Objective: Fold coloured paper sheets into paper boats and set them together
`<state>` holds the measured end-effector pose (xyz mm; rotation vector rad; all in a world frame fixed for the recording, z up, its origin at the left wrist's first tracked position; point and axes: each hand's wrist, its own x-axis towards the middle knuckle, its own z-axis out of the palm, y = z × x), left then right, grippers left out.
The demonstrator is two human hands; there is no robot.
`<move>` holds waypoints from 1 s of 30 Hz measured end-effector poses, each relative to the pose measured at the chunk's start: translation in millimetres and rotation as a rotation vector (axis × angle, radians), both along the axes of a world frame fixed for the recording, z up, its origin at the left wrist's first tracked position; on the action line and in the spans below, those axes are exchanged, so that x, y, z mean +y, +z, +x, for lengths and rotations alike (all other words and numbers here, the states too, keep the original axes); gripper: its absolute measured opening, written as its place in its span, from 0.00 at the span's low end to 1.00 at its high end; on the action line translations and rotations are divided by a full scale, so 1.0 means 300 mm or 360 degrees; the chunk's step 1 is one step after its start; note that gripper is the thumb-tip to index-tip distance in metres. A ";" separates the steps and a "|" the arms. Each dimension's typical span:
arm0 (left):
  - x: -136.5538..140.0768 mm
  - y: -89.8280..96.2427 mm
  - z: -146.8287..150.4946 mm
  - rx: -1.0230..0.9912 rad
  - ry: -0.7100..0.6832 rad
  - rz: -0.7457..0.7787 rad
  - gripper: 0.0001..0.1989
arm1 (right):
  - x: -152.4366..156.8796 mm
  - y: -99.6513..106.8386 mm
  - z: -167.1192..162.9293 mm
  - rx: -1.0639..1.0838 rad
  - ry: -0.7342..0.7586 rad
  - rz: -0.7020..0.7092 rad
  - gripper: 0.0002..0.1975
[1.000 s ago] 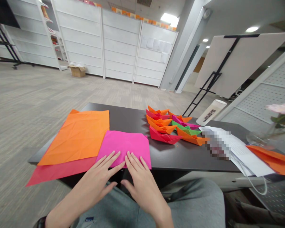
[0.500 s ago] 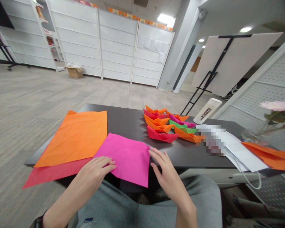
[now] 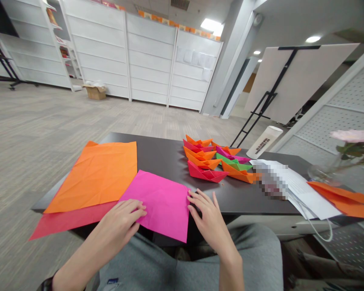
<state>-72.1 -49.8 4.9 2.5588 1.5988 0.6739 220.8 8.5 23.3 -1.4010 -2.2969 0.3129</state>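
A square sheet of pink paper (image 3: 164,206) lies flat at the table's near edge, its front corner hanging over. My left hand (image 3: 125,218) is on the paper's left side, fingers close together and bent over its edge; the underside of the grip is hidden. At the right edge, my right hand (image 3: 208,216) has its fingers stretched and apart, the fingertips touching the paper's border. To the left lies a large orange sheet (image 3: 100,173) over a red sheet (image 3: 69,222). Beyond the right hand, several folded paper boats stand in two columns, among them a red boat (image 3: 206,173) and a green boat (image 3: 233,162).
The dark table (image 3: 160,151) carries a white cylinder (image 3: 264,142), white papers (image 3: 309,190), a folded orange sheet (image 3: 342,198) and a glass vase (image 3: 324,173) with a pink flower on the right. A white cable (image 3: 324,238) dangles over the front edge.
My right hand has shifted slightly left, its fingertips now against the paper's right edge. The pink paper's front corner has moved slightly left and down. My left hand has barely moved.
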 end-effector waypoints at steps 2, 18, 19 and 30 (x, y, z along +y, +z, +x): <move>-0.003 0.009 0.014 0.0039 -0.0026 0.0009 0.24 | 0.001 -0.003 -0.014 0.0021 0.0020 0.0000 0.11; 0.009 0.011 0.026 0.0065 -0.0210 -0.0064 0.26 | 0.003 -0.023 -0.100 0.0777 -0.0128 -0.0023 0.20; 0.008 0.011 0.026 0.0070 -0.0207 -0.0072 0.26 | 0.003 -0.020 -0.103 0.0786 -0.0145 -0.0027 0.18; 0.006 0.007 0.023 -0.0033 -0.0212 -0.0067 0.26 | 0.040 -0.063 -0.092 0.0616 -0.0460 0.0241 0.10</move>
